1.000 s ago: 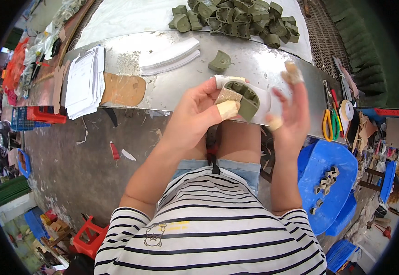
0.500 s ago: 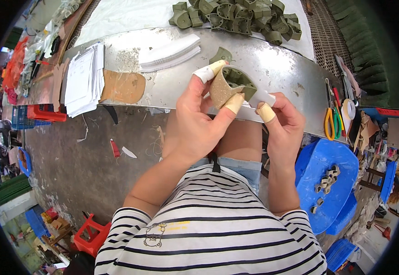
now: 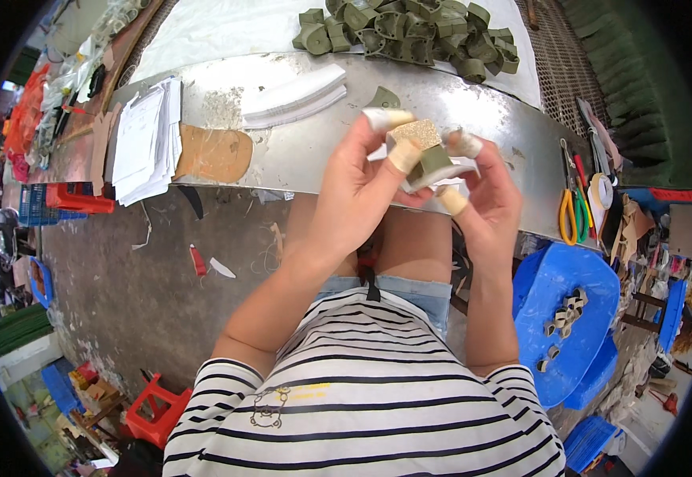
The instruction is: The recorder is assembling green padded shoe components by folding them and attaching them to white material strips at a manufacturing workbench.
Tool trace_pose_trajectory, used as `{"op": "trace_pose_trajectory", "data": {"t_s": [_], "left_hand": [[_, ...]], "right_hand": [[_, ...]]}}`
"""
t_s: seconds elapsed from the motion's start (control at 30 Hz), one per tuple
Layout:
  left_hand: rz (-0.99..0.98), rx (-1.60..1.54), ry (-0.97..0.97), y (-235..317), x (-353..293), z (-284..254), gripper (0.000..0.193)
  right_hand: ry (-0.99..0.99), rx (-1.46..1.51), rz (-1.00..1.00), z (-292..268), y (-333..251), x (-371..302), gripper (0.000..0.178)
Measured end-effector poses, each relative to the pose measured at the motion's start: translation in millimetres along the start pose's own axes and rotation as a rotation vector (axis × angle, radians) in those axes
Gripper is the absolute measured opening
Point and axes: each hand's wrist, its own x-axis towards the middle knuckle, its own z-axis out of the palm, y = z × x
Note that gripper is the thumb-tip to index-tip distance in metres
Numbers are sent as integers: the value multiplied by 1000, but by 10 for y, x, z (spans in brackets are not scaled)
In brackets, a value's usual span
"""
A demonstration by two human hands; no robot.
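Observation:
Between my hands, above the metal table edge, is an olive-green shoe heel partly wrapped in a gold glittery covering strip with a white back. My left hand is closed on the heel, thumb on the near side and index finger beyond it. My right hand is at the right side, its thumb and index finger apart around the strip's white end; its other fingers are partly hidden and blurred. Pale tape wraps several fingertips. Just beyond my left fingers lies another olive-green piece.
A heap of olive-green heels lies on white sheeting at the back. White strips, papers and a brown board are on the table's left. Scissors hang at the right edge, above a blue basin with small pieces.
The heel has been turned over in my hands, so its glittery side now faces up. My right index finger has lifted away from the thumb.

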Motion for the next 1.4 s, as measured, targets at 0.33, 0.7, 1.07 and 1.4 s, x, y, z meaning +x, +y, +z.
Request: {"op": "trace_pose_trajectory", "data": {"t_s": [0.33, 0.7, 1.07, 1.4], "left_hand": [[80, 55, -160, -36, -39, -98, 64], [275, 190, -140, -103, -23, -124, 59], [449, 430, -162, -106, 19, -141, 54], [419, 402, -180, -172, 8, -166, 58]], "right_hand": [[-57, -197, -57, 19, -14, 79, 36], [-115, 13, 83, -55, -145, 39, 19], [-66, 266, 426, -66, -129, 43, 20], [-165, 49, 382, -66, -105, 111, 11]]}}
